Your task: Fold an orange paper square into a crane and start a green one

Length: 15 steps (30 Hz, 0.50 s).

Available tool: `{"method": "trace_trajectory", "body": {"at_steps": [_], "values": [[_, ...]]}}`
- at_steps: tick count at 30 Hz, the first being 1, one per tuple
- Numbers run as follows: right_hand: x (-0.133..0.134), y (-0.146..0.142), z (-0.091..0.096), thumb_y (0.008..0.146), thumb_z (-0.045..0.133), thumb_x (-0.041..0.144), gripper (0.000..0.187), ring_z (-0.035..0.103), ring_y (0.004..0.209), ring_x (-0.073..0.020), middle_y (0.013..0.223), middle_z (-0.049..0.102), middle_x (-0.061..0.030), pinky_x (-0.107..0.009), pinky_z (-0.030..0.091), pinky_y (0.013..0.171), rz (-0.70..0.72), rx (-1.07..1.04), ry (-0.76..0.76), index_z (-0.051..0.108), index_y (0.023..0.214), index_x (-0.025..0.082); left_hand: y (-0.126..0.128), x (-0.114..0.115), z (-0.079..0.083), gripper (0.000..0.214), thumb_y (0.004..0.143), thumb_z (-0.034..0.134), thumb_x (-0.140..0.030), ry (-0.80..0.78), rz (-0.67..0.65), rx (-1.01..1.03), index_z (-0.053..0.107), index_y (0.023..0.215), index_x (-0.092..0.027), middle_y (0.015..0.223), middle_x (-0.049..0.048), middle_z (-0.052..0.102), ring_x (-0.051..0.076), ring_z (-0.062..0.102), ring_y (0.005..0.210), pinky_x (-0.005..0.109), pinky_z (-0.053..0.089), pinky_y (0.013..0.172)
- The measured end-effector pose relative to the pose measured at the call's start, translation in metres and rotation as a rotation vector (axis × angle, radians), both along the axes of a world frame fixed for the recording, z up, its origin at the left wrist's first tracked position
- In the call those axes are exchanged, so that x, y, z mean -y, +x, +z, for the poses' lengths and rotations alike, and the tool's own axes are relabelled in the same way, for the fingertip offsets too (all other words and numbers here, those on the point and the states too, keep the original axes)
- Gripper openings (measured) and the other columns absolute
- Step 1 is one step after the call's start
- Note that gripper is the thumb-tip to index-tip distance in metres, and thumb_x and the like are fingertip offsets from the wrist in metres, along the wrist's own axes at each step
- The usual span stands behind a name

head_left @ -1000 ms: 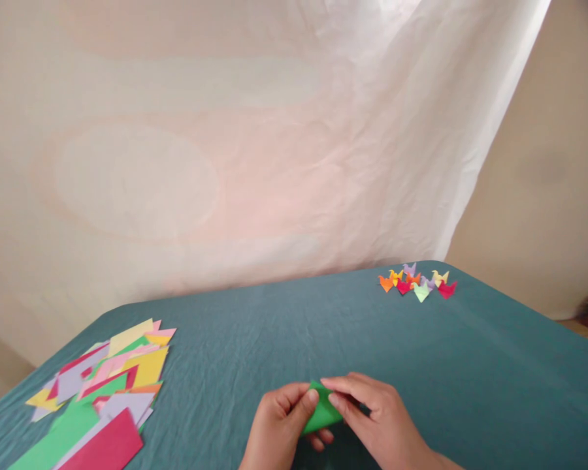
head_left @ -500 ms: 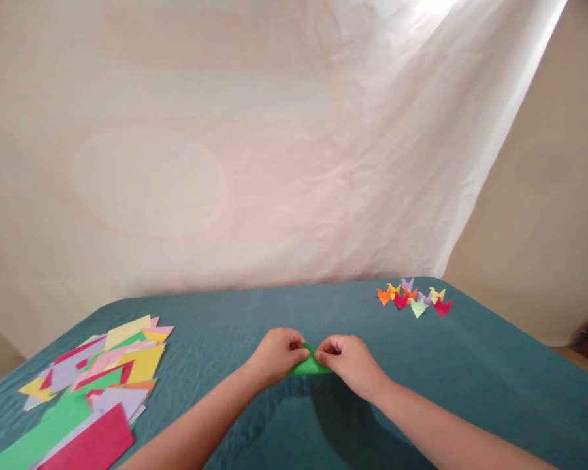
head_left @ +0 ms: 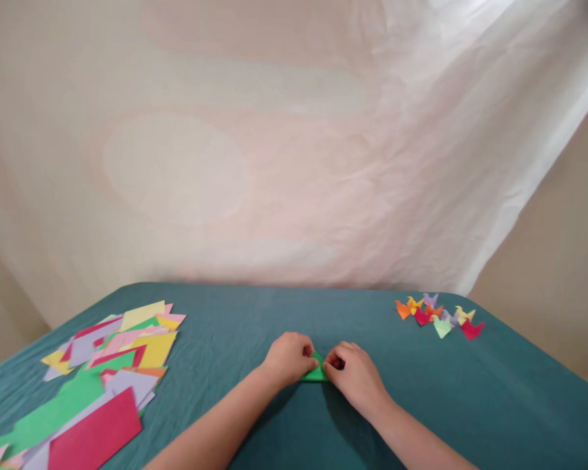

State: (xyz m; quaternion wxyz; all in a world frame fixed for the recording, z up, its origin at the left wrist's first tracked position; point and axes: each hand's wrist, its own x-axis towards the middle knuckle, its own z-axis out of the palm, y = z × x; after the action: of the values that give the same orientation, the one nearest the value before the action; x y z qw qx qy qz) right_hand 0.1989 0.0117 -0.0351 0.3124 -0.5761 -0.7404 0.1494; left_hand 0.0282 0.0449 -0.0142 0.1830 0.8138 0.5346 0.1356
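Observation:
A folded piece of green paper (head_left: pixel 315 374) is at the middle of the table, its straight lower edge facing me and a point rising between my fingers. My left hand (head_left: pixel 290 359) pinches its left side between thumb and fingers. On its right side my right hand (head_left: pixel 353 375) does the same, with thumb and forefinger closed on the paper. Both hands cover the outer ends of the paper, so its full outline is hidden.
Loose coloured paper sheets (head_left: pixel 93 385) lie overlapping on the left of the dark green tablecloth (head_left: pixel 235 313). Several small folded paper birds (head_left: pixel 441 326) stand grouped at the back right. A pale cloth (head_left: pixel 294 163) hangs behind the table.
The view has tilted and shifted, so everything sits differently in the frame. Both hands keep hold of the green paper and are slightly closer together, with less of the paper showing between them.

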Motion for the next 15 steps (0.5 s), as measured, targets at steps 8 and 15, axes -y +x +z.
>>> {"method": "trace_trajectory", "body": {"at_steps": [8, 15], "values": [[0.001, 0.001, -0.003, 0.073, 0.061, 0.015, 0.009, 0.055, 0.072, -0.0196, 0.066, 0.060, -0.0019, -0.028, 0.039, 0.067, -0.010, 0.039, 0.038, 0.064, 0.066, 0.020, 0.007, 0.007, 0.004, 0.023, 0.066, 0.058, -0.007, 0.076, -0.097, 0.058, 0.060, 0.086, -0.018, 0.088, 0.0017, 0.060, 0.016, 0.054, 0.082, 0.023, 0.039, 0.071], [0.014, 0.009, 0.011, 0.080, 0.045, -0.002, 0.030, 0.054, 0.086, -0.0180, 0.083, 0.064, -0.0024, -0.029, 0.040, 0.077, 0.336, 0.027, 0.213, 0.065, 0.082, 0.020, 0.006, 0.005, 0.002, 0.024, 0.067, 0.053, -0.001, 0.054, -0.251, 0.054, 0.067, 0.079, -0.016, 0.078, 0.0020, 0.063, 0.015, 0.058, 0.076, 0.022, 0.042, 0.070]]}}
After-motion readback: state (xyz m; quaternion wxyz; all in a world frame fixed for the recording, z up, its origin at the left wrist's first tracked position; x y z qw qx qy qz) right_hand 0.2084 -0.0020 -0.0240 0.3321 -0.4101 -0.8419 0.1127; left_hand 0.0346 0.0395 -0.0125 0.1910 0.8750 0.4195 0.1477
